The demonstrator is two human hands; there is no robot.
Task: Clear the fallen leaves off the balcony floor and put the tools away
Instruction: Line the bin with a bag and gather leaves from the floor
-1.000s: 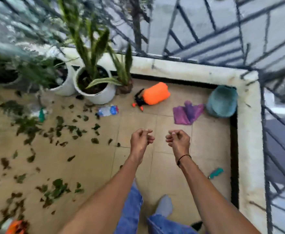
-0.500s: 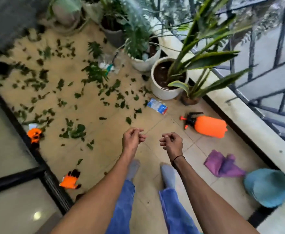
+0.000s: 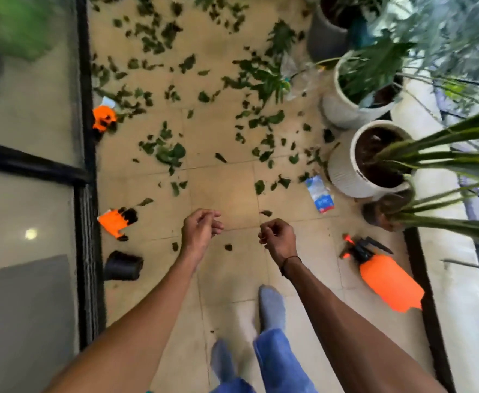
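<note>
Balcony floor, both hands raised and holding nothing.
We are holding the left hand (image 3: 201,231) and right hand (image 3: 276,239) out over the tiles, fingers loosely curled, empty. Fallen leaves (image 3: 167,151) are lying scattered across the far floor; orange gloves (image 3: 116,219) are lying at left by the door track, an orange sprayer (image 3: 385,276) at right near the white pot (image 3: 351,171).

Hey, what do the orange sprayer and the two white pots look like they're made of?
Orange sprayer: likely plastic, with a smooth, bright, evenly coloured body and black pump head. White pots: probably glazed ceramic or moulded plastic; the nearer has a ribbed, matte wall. Blur leaves it open.
</note>
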